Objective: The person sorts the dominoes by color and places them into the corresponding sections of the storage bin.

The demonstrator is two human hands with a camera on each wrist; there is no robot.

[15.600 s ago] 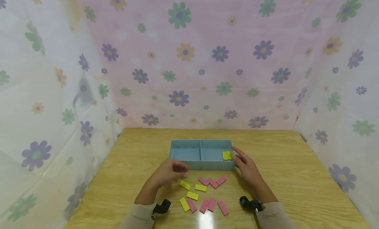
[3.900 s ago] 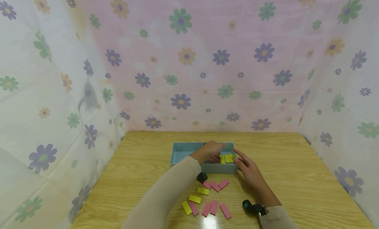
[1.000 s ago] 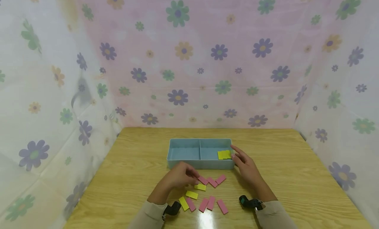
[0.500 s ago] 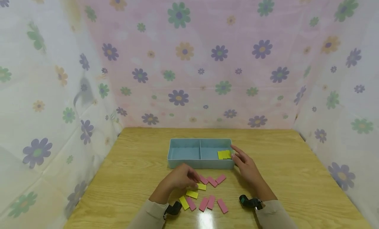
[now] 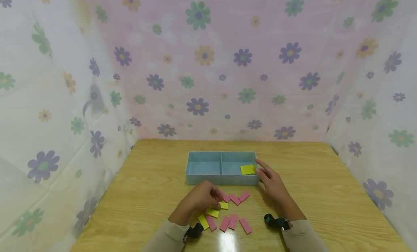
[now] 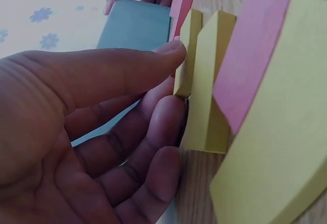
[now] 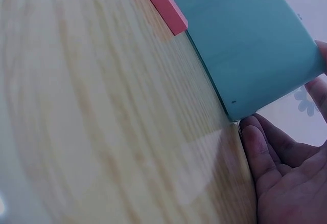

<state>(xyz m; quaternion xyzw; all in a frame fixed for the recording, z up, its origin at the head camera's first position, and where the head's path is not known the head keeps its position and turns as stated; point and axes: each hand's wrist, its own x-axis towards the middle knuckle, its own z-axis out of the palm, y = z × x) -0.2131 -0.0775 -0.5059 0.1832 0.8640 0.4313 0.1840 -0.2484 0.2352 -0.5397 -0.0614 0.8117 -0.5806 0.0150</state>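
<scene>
- Head view: the left hand [image 5: 202,198] is low over the counter [image 5: 156,172], its grip narrow, thumb and fingertips pinching the left end of a yellow block [image 5: 224,206]. That block lies in front of the box [image 5: 234,180], beneath the row of three pink blocks [image 5: 234,199].
- Head view: two more yellow blocks [image 5: 212,213] lie nearer the person, and four other pink blocks [image 5: 245,226] are spread along the near side, one beside the nearest yellow block.
- Head view: the right hand [image 5: 272,183] rests at the box's right end, its grip wide, thumb and forefinger apart with their tips at the rim. Inside the box's right compartment, overlapping yellow pieces [image 5: 248,169] sit in the near right corner. A divider [image 5: 221,164] splits the box, and a flowered cloth [image 5: 208,72] hangs behind.
- Left wrist view: the thumb presses one face of the pinched block while fingers sit behind it, the lower ones bent. A second yellow block stands just beside it; the box and the right hand show farther back.
- Right wrist view: fingertips touch the box's bottom corner and other digits meet its rim. One pink block lies near the box's wall.
</scene>
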